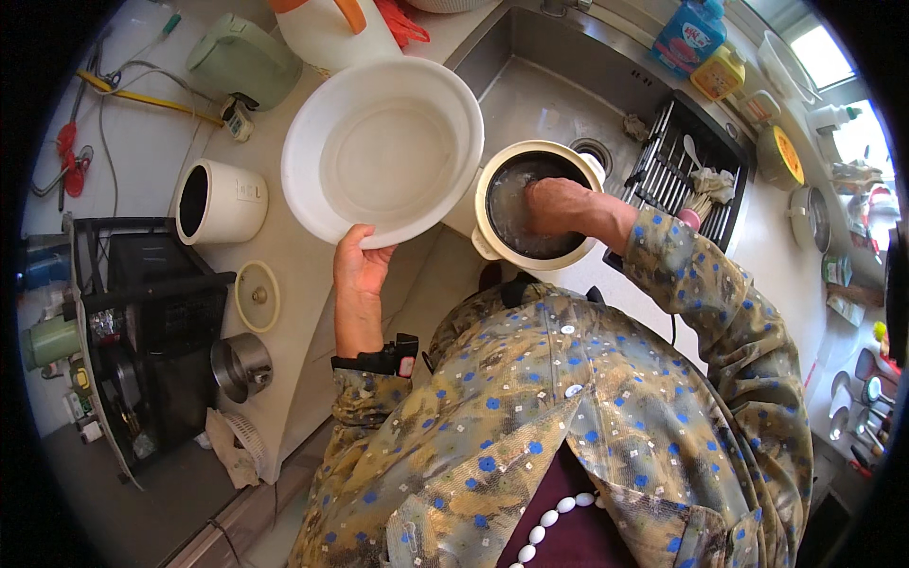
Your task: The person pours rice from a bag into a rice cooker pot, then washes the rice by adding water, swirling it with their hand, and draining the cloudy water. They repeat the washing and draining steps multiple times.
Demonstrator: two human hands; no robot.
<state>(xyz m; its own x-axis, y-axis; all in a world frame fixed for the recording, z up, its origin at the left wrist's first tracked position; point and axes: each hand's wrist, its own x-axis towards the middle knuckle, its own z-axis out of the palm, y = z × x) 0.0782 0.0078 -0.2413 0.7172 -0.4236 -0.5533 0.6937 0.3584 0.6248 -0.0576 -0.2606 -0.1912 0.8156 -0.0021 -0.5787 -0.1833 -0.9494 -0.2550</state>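
My left hand (363,261) grips the near rim of a white plastic basin (387,153), which holds a shallow layer of liquid. To its right, beside the sink, is a cream two-handled pot (483,226) with a dark inside and cloudy water. My right hand (557,206) reaches down into that water. Its fingers are hidden, so I cannot tell whether they hold anything. The pot and the basin stand close together at the near edge of the steel sink (543,92).
A black dish rack (735,153) crosses the sink's right side. On the left counter are a green kettle (245,64), a cream canister (238,202), a glass lid (257,296) and a steel pot (241,368). Bottles (689,35) and a cut pumpkin (780,157) stand at the back right.
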